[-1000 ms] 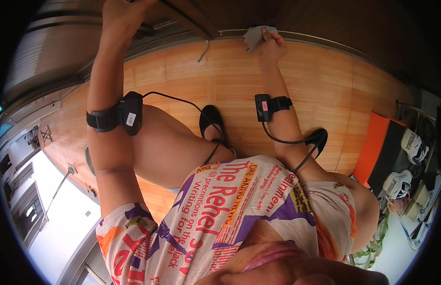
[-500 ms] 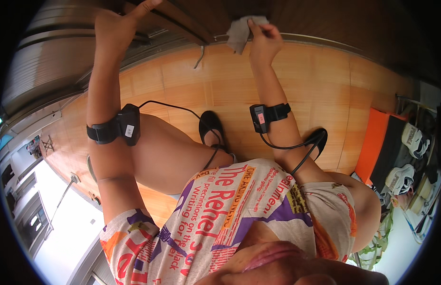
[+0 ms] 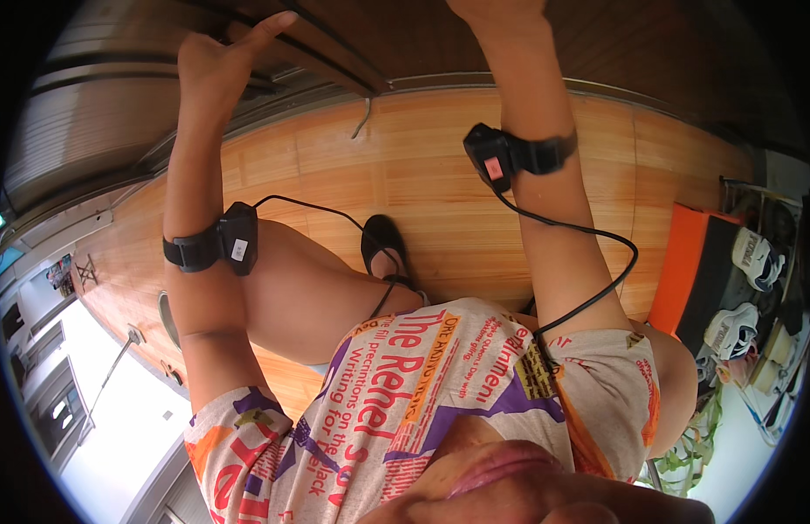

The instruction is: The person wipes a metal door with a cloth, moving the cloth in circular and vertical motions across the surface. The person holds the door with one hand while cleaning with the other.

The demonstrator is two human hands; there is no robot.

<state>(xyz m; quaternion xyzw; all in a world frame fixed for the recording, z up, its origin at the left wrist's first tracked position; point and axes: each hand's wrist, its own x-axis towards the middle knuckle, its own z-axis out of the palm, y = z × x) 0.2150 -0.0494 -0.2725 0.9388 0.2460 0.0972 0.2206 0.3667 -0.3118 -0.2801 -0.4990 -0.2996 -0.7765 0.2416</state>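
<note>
My left hand (image 3: 215, 70) is at the dark brown door (image 3: 108, 113), its thumb stretched out and apart along the panel. The other fingers of that hand are mostly hidden from view. My right hand (image 3: 501, 9) reaches up to the dark panel (image 3: 632, 52) at the top edge of the picture. Only its back and wrist show, the fingers being cut off, so whatever it holds is out of sight. A black strapped device sits on each forearm, with black cables leading from them.
A metal hook-shaped handle (image 3: 362, 118) juts near the door's bottom edge over the wooden floor (image 3: 440, 157). At right stands a shoe rack (image 3: 758, 196) with white shoes (image 3: 732, 332) and an orange-and-black box (image 3: 684, 262). A black shoe (image 3: 383, 240) is on my foot.
My right hand has moved up and farther out, past the picture's top edge, and the grey cloth it held has gone from view. The left hand has hardly moved.
</note>
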